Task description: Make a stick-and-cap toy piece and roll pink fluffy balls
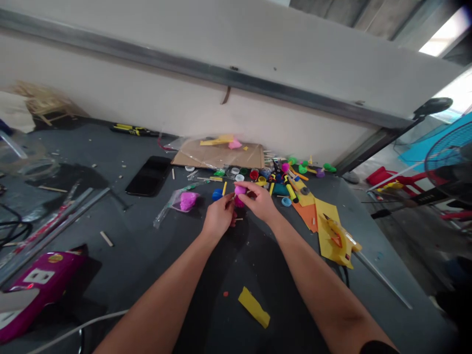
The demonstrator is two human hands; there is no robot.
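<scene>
Your right hand (pixel 260 200) is pinching the pink lump (pixel 240 190), fingers over the top and thumb at the near side. Your left hand (pixel 218 215) is curled in at the lump's left, fingertips bunched right up to it, but I can't tell exactly what they grip because your own fingers hide it. The lump sits between the two hands, just above the tabletop (pixel 147 265). Both forearms reach forward and angle inward, so your hands meet at the tip of a V.

Between the forearms you've got a wide dark stretch with a yellow strip (pixel 254 307) lying nearer you. Left of your left hand there's another pink lump (pixel 188 200) in clear plastic, then a black phone (pixel 149 176) farther out. Straight ahead is the tight side: little pots and caps crowd in just past your fingertips, with a cardboard sheet (pixel 184 156) behind them, near where the back edge meets the wall (pixel 162 101).

To the right, yellow paper (pixel 328 216) and a yellow tool (pixel 341 248) lie between your right forearm and the slanting right edge. A fan (pixel 452 162) stands beyond that edge. Far left, a magenta box (pixel 47 275) and some long clear rods take up the side.
</scene>
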